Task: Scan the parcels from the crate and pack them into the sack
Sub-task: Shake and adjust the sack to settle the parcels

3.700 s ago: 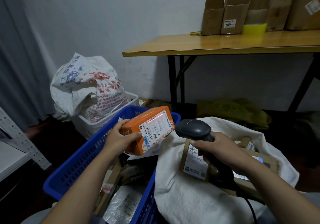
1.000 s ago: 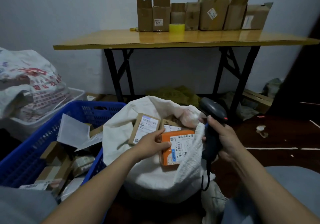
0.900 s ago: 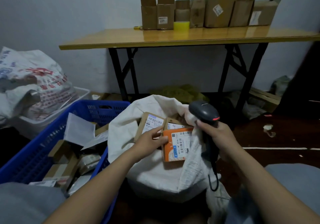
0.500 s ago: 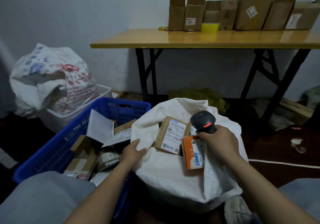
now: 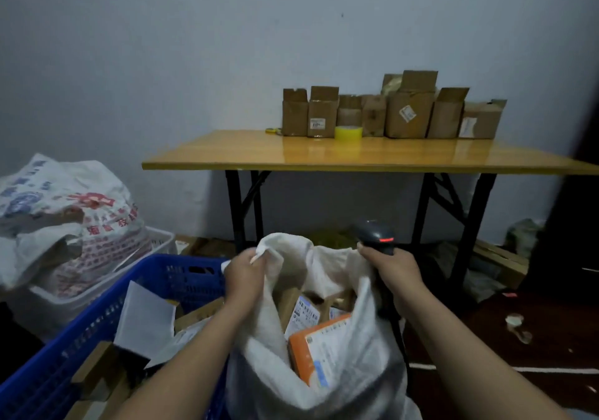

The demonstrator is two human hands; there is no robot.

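At lower centre, your left hand [image 5: 246, 269] pinches the sack [image 5: 366, 371] rim while your right hand [image 5: 393, 269], its grip clamped round the scanner [image 5: 376, 236], holds the other side, apparently to settle the orange parcel [image 5: 304, 351] inside, beside the crate [image 5: 181, 272].

The sack [image 5: 356, 371] hides part of the orange parcel [image 5: 311, 351], and the blue crate [image 5: 181, 277] runs off the bottom edge.

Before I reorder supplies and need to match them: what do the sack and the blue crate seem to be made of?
The sack looks like white woven plastic cloth, matte: it crumples in soft folds, though the weave is too blurred to confirm. The crate looks like rigid moulded blue plastic, its walls a grid of slots.
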